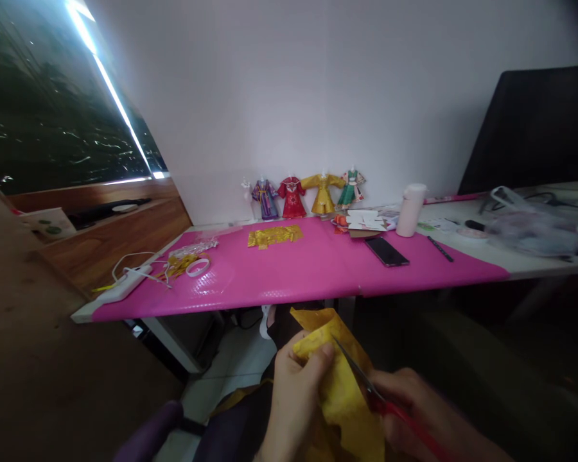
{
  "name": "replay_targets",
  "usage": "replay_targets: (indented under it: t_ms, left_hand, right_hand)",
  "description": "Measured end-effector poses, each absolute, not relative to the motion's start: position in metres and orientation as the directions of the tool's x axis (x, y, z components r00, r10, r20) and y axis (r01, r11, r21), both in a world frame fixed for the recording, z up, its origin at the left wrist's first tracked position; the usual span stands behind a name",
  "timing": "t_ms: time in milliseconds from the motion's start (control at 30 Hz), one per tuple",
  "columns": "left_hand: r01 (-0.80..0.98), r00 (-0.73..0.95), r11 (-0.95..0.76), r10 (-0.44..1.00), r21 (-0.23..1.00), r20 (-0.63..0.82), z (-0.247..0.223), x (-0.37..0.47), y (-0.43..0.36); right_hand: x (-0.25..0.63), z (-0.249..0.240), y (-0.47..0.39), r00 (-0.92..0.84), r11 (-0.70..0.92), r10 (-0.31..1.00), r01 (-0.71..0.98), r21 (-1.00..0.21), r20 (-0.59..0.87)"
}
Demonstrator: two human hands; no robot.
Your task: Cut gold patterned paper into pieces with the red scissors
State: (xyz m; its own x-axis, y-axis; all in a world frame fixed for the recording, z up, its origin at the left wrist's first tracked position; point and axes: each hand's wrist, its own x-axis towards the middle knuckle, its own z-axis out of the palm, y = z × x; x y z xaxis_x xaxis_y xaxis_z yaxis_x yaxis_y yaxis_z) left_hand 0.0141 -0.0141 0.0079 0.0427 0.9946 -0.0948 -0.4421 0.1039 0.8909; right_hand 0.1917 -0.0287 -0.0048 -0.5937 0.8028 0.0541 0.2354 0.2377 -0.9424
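Observation:
A sheet of yellow fabric hangs over my lap, its upper edge folded. My left hand pinches that edge between thumb and fingers. In my right hand is a pair of scissors with red handles. Its blades point up and to the left and lie against the fabric, the tip close to my left thumb. The lower part of the fabric is partly hidden behind my left hand and wrist. Part of the scissor handles is covered by my right fingers.
Before me stands a table with a pink mat. Small doll dresses line the wall. Yellow pieces, a phone, a pink bottle and a white power strip rest there. A monitor and plastic bag are at right.

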Motion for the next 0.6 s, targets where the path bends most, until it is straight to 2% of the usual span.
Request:
replay_targets:
  t_ms: [600]
  left_hand:
    - [-0.468, 0.007, 0.111, 0.993, 0.877, -0.122, 0.0108, 0.0179, -0.015]
  right_hand:
    - [0.1889, 0.0006, -0.0277, -0.577, 0.259, 0.812, 0.221, -0.94, 0.088]
